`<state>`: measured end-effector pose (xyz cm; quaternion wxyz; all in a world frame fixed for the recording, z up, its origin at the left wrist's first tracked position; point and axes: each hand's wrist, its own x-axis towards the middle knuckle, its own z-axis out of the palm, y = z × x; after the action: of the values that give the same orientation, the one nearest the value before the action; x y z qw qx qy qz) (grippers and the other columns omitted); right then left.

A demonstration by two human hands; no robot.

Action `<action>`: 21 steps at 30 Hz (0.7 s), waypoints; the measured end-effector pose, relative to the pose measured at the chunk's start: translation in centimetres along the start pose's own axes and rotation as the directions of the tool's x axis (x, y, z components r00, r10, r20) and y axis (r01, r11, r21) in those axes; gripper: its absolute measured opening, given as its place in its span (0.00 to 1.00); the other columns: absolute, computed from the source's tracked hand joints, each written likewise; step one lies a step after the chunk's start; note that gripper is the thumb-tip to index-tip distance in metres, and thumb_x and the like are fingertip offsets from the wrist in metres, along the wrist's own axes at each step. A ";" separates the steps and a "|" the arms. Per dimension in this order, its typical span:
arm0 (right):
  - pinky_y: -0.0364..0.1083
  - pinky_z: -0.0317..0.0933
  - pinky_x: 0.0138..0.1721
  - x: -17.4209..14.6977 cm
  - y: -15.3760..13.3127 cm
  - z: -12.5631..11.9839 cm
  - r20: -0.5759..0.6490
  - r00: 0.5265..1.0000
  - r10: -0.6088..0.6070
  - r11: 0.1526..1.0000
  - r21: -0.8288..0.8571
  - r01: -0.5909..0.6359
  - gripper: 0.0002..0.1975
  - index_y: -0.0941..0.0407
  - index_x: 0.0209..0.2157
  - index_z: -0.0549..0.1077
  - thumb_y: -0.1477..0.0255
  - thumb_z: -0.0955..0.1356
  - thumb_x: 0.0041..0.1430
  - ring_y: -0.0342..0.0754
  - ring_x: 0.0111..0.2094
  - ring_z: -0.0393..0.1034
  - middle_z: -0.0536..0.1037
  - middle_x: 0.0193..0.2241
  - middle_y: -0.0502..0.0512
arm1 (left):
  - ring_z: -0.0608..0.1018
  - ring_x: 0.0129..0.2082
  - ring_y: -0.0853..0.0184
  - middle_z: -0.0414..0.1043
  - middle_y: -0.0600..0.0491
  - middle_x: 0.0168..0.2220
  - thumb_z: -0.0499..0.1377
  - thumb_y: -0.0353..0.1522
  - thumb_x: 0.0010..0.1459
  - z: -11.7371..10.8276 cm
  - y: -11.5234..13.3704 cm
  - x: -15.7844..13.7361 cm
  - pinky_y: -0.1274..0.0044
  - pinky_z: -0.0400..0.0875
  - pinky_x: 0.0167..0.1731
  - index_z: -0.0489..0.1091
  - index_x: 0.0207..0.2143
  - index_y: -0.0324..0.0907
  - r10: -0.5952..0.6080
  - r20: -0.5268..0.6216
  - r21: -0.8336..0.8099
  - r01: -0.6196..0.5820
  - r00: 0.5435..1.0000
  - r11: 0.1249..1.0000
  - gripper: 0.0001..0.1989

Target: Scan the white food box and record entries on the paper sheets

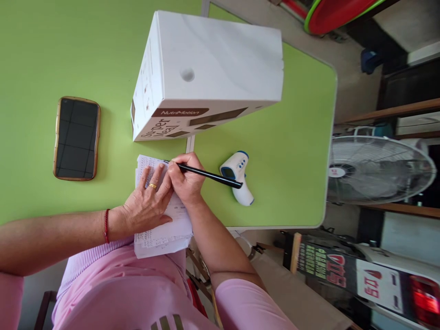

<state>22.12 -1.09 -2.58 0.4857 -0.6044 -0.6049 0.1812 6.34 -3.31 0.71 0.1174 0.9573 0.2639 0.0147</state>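
Note:
A stack of handwritten paper sheets (177, 220) lies at the near edge of the green table. Flat on the top sheet rests my left hand (149, 199), fingers spread, a gold ring on one of them. My right hand (187, 178) grips a black pen (213, 175), its tip against the upper part of the sheet beside my left fingers. Just beyond the papers stands a white box (220, 59) printed "NutriMotion Super Meal". To the right of my right hand, a white and blue infrared thermometer (237, 176) lies on its side.
On the left, a phone (77, 137) in a brown-edged case lies dark-screened on the green table (292, 137). Past the table's right end are a large fan (378, 169), a vehicle (388, 279) with a red tail light, and a red and green round object (338, 13).

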 end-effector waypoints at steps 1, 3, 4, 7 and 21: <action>0.42 0.63 0.26 0.0 0.0 0.1 -0.020 1.000 -0.002 1.000 0.006 0.002 0.07 0.52 0.30 0.68 0.67 0.68 0.61 0.41 0.22 0.63 0.69 0.21 0.43 | 0.58 0.71 0.31 0.52 0.27 0.72 0.63 0.54 0.61 0.0 0.0 0.0 0.44 0.62 0.66 0.57 0.70 0.24 -0.002 0.001 -0.002 0.002 1.000 1.000 0.50; 0.42 0.64 0.27 -0.1 0.0 0.1 -0.064 0.998 -0.004 1.000 0.014 0.005 0.08 0.52 0.30 0.68 0.65 0.67 0.63 0.41 0.23 0.64 0.70 0.23 0.44 | 0.58 0.71 0.31 0.53 0.27 0.71 0.64 0.54 0.60 0.0 0.0 0.0 0.44 0.62 0.66 0.57 0.70 0.24 -0.009 0.003 -0.005 0.009 1.000 1.000 0.51; 0.42 0.64 0.28 -0.1 -0.1 0.0 -0.086 0.996 -0.008 1.000 0.016 0.010 0.09 0.52 0.31 0.68 0.64 0.67 0.64 0.40 0.23 0.65 0.71 0.24 0.44 | 0.58 0.71 0.31 0.54 0.27 0.71 0.64 0.54 0.60 0.0 0.0 0.0 0.44 0.62 0.66 0.57 0.70 0.24 -0.012 0.004 -0.006 0.012 1.000 1.000 0.51; 0.42 0.64 0.28 0.2 -0.8 -1.0 -0.150 0.987 -0.051 0.999 -0.015 0.049 0.08 0.53 0.35 0.70 0.64 0.66 0.67 0.40 0.24 0.66 0.73 0.27 0.45 | 0.58 0.71 0.32 0.56 0.28 0.71 0.63 0.54 0.61 -0.2 0.0 0.1 0.43 0.62 0.66 0.60 0.69 0.26 -0.014 0.010 -0.016 0.015 1.000 1.000 0.48; 0.53 0.72 0.48 -2.6 2.9 -6.7 0.278 0.943 -0.186 0.784 -0.536 0.312 0.21 0.53 0.57 0.75 0.77 0.59 0.69 0.52 0.45 0.73 0.77 0.44 0.60 | 0.77 0.53 0.48 0.74 0.38 0.50 0.58 0.46 0.67 0.3 -3.1 1.2 0.56 0.74 0.54 0.71 0.43 0.37 0.072 -0.485 -0.133 -0.155 0.872 0.979 0.19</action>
<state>28.62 -5.34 -2.72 0.2346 -0.6139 -0.7536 -0.0122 5.78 -0.18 -0.39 0.1279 0.9246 0.2255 0.2790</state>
